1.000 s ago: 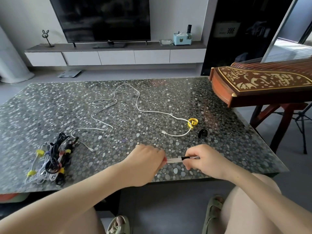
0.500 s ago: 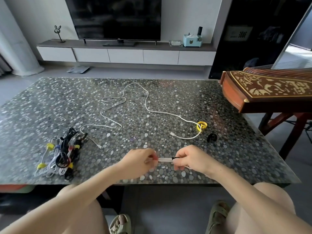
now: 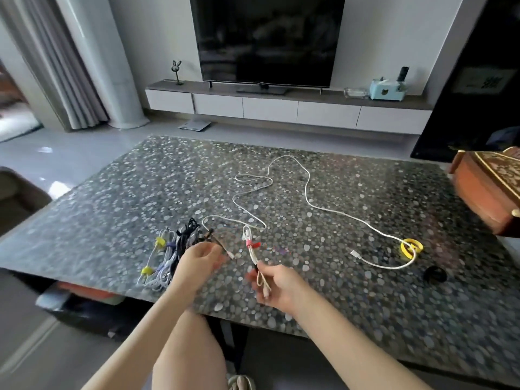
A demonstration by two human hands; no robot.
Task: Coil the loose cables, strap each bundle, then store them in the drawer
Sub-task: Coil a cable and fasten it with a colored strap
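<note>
- Seated at the pebble-patterned table (image 3: 112, 220), both forearms reaching over its near edge.
- In the right hand (image 3: 277, 288), above the table's near middle: a small white cable bundle (image 3: 247, 235), pinched at its lower end between thumb and curled fingers, standing up and leaning left.
- Wrapped round that bundle's upper part, a red strap (image 3: 252, 244); lower down, right at the fingers, a dark band too blurred to name.
- Above the table's near-left part, the left hand (image 3: 197, 266), apart from the bundle, loosely bent and turned palm-right, gripping nothing that can be made out.
- On the table just beyond the left fingertips, one end of the loose white cable (image 3: 308, 192), uncoiled, winding across the table's middle to its right side.
- On the table's near-left part, partly behind the left hand, a pile of strapped bundles (image 3: 166, 257), white and dark with yellow straps.
- On the table's right side, a yellow strap ring (image 3: 410, 247) touching the loose cable; nearer the table's front edge, a black strap ring (image 3: 434, 274), lying apart.
- Past the table's right edge, a carved wooden instrument (image 3: 486, 190).
</note>
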